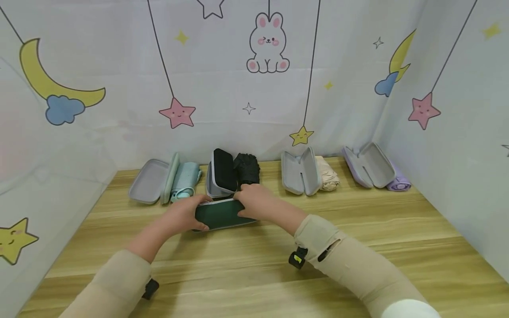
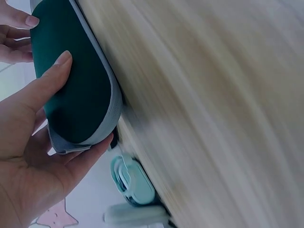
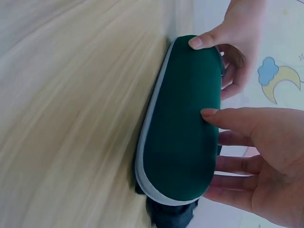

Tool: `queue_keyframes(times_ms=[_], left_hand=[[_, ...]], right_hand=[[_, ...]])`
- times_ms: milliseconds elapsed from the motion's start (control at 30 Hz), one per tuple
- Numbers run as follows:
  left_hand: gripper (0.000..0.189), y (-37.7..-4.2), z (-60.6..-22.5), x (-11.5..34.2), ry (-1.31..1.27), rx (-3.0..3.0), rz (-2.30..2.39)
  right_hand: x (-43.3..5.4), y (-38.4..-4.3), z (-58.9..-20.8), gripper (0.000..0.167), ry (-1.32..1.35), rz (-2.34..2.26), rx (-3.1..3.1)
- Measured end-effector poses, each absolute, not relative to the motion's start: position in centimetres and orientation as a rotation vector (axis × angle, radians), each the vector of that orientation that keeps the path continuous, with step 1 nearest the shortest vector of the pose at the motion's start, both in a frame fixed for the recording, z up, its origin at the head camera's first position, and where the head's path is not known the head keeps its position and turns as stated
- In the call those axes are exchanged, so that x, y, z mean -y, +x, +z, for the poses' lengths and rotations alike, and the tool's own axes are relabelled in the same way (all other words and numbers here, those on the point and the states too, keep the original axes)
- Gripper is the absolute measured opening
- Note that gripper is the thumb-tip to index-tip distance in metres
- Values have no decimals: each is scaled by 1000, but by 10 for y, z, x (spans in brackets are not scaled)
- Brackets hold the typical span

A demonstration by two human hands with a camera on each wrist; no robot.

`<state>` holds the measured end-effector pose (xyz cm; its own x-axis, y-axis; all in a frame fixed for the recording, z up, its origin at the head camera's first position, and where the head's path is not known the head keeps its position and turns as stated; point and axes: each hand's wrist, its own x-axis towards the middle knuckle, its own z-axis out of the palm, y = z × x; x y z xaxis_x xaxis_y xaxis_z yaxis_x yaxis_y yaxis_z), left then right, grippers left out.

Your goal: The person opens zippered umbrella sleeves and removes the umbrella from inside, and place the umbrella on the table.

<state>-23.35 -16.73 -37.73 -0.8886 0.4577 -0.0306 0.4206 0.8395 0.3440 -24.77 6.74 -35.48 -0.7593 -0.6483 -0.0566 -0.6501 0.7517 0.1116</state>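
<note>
A dark green zip case (image 1: 222, 214) with a pale grey rim is tilted up on its long side near the table's middle. At its left end my left hand (image 1: 184, 214) grips it, thumb over the green face and fingers behind. My right hand (image 1: 254, 201) holds the other end in the same way, as the right wrist view also shows with the green case (image 3: 183, 118) between thumb and fingers. Just behind stands an open black case (image 1: 225, 170), beside a folded black umbrella (image 1: 247, 168). The green case's far side is hidden in the head view.
Along the back wall lie an open pale green case (image 1: 150, 181), a light teal folded umbrella (image 1: 186, 176), an open grey case (image 1: 301, 172), a cream folded umbrella (image 1: 328, 174), an open lilac case (image 1: 370, 165) and a purple folded umbrella (image 1: 399, 181). Printed curtains enclose the wooden table (image 1: 238, 274).
</note>
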Motion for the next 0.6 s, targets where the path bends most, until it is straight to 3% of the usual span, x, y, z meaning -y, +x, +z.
queue_keyframes(times_ms=[600], left_hand=[[76, -232, -375, 72, 768, -2879, 462]], right_hand=[[-156, -233, -348, 51, -1032, 101, -2903]])
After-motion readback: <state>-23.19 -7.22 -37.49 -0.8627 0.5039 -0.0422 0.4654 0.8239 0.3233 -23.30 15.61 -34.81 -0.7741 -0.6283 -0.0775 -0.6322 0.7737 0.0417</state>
